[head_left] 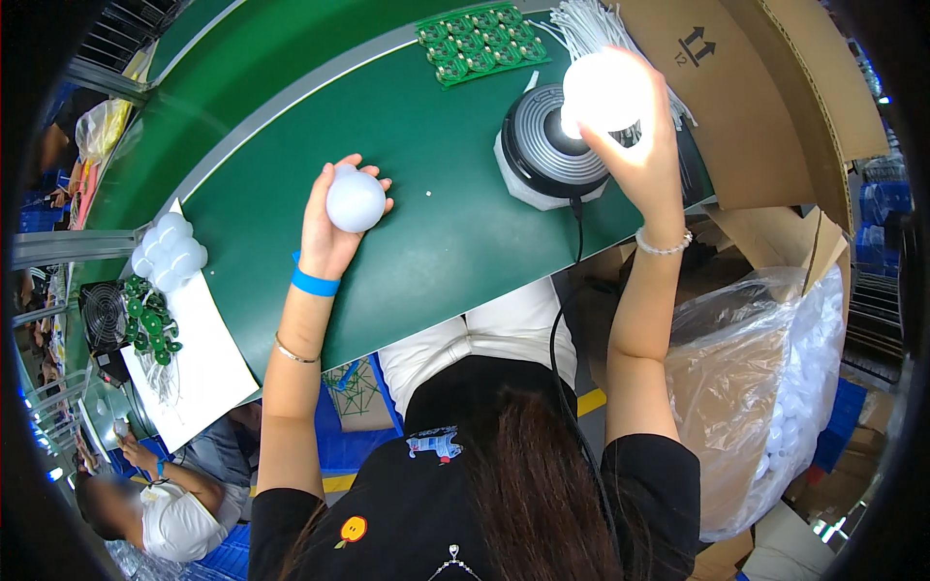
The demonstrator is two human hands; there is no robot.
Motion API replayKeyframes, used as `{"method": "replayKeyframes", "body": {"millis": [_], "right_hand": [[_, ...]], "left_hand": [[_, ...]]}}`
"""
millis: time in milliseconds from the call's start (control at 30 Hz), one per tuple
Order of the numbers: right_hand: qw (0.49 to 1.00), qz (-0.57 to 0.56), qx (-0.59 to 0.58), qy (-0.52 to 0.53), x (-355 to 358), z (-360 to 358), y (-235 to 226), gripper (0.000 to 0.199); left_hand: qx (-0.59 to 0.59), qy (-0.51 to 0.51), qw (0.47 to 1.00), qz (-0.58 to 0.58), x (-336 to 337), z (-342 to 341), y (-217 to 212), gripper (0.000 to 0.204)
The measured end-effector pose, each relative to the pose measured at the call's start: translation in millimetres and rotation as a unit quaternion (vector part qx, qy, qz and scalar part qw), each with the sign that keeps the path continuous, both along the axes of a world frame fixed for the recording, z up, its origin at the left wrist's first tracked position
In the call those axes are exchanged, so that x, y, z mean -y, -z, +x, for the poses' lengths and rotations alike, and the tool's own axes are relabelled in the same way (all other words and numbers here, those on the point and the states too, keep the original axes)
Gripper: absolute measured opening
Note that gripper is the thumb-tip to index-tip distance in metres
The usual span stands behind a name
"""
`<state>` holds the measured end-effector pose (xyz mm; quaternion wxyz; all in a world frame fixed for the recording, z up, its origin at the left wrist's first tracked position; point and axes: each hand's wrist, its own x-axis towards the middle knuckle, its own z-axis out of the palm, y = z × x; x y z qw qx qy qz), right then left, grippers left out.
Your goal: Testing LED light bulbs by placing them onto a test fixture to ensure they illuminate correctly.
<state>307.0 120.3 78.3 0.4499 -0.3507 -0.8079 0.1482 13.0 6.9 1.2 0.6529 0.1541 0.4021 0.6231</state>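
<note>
My left hand [334, 215] cups a round white light bulb [356, 201] from below, a little above the green work table, its fingertips showing past the globe. At the right, my right hand [644, 145] grips a second bulb [608, 92], which glows bright white. That lit bulb is over the edge of a round black and grey ringed device [554, 140]; glare hides whether its base touches the device. A black cable [579, 228] runs from the device toward me.
Green circuit boards [480, 44] in a panel and a bundle of white wires [591, 24] lie at the far side. Cardboard boxes [727, 97] stand right, with a plastic-lined box of bulbs [785, 416] below. More bulbs [170, 250] and a white sheet [208, 339] are left, near another person [179, 513].
</note>
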Motion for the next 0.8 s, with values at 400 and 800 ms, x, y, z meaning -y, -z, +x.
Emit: {"method": "replayKeyframes", "body": {"millis": [400, 800], "right_hand": [[0.992, 0.098, 0.051, 0.054, 24, 3, 7, 0.07], [1.0, 0.004, -0.013, 0.004, 4, -11, 10, 0.068]], "left_hand": [[-0.012, -0.016, 1.0, -0.008, 0, 2, -3, 0.039], [-0.018, -0.001, 1.0, -0.004, 0, 1, -2, 0.041]]}}
